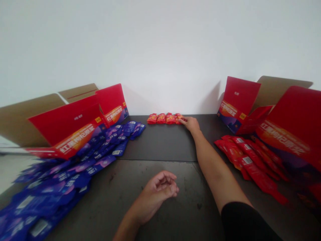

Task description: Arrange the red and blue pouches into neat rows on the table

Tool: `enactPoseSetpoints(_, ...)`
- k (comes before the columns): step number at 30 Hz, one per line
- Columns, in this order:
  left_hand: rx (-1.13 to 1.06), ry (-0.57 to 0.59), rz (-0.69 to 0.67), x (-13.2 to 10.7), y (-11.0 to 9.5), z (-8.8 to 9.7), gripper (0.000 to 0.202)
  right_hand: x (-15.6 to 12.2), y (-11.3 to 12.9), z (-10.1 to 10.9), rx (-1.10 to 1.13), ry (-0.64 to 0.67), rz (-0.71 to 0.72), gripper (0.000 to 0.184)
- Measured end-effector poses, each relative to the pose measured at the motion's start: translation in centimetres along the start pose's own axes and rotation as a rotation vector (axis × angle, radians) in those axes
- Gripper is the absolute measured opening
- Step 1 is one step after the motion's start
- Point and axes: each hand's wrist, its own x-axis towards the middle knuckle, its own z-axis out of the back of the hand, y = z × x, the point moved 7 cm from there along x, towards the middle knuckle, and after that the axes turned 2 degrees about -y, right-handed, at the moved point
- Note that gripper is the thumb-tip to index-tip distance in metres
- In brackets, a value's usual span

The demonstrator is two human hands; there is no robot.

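Observation:
At the back of the dark table, several small red pouches (161,118) lie in a row against the wall. My right hand (191,124) reaches out to the row's right end, its thumb and fingers closed on the last red pouch (178,117), which they partly cover. Nearer to me, my left hand (157,194) hovers over the table's front part with its fingers loosely curled. The hollow of that palm shows nothing in it.
Overlapping blue pouches (75,180) spread along the left, in front of open red cartons (72,124). To the right, a pile of red pouches (247,157) lies before more open red cartons (238,103). A white wall (173,57) stands behind the table.

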Motion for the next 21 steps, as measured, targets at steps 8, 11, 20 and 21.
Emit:
enactPoseSetpoints(8,-0.002,0.003,-0.003,0.0,0.2,0.1,0.034,-0.2,1.4,0.0,-0.057,0.003,0.062,0.053)
enactPoseSetpoints(11,0.003,0.007,-0.007,0.0,0.1,0.1,0.034,-0.3,1.7,0.0,-0.081,-0.007,0.09,0.054)
enactPoseSetpoints(20,0.016,0.018,-0.013,0.0,0.2,0.2,0.033,0.0,1.9,-0.7,-0.077,-0.027,0.153,0.058)
enactPoseSetpoints(21,0.017,0.016,-0.011,0.0,0.3,0.2,0.033,0.1,1.7,-0.9,-0.05,-0.025,0.164,0.056)
